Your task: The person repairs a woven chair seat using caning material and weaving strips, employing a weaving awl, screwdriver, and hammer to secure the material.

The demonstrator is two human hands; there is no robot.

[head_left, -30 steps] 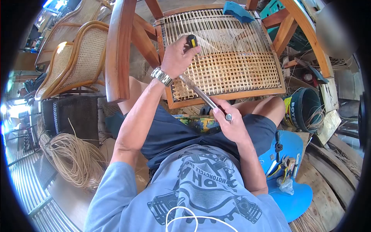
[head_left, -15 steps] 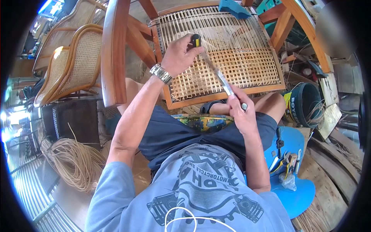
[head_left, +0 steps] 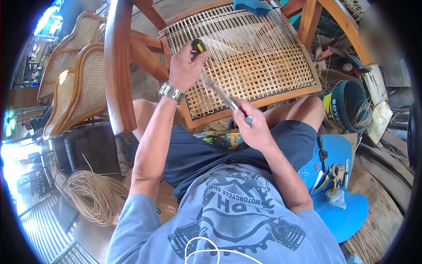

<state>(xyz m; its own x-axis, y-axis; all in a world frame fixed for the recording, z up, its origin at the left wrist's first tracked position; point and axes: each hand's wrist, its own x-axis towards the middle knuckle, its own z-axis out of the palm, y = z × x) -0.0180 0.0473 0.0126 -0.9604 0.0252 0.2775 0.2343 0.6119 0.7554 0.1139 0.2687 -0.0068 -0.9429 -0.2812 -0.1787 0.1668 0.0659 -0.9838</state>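
Observation:
My left hand (head_left: 187, 66) is closed around a tool with a black-and-yellow handle (head_left: 199, 46), over the left part of the cane seat. The tool's lower end is hidden by the hand. In my right hand (head_left: 255, 125) is a metal bar (head_left: 224, 97) with a round butt, slanting up and left so that its far end comes close under my left hand. Beneath both lies the cane seat (head_left: 268, 70) in a wooden frame (head_left: 255, 105). Its near half is a woven lattice; the far half shows mostly strands running one way. A blue piece (head_left: 252, 6) rests at the far edge.
Wooden chair legs (head_left: 118, 66) rise on either side. At right stand a dark bucket (head_left: 351, 105) and a blue stool (head_left: 347, 215) bearing pliers (head_left: 336, 171) and other tools. A coil of cane (head_left: 94, 193) lies at left, below cane-backed chairs (head_left: 88, 75).
Both hands, with the tool and bar, have shifted left in view; my right hand has moved further. The seat and surroundings have shifted slightly too, as the camera view moved.

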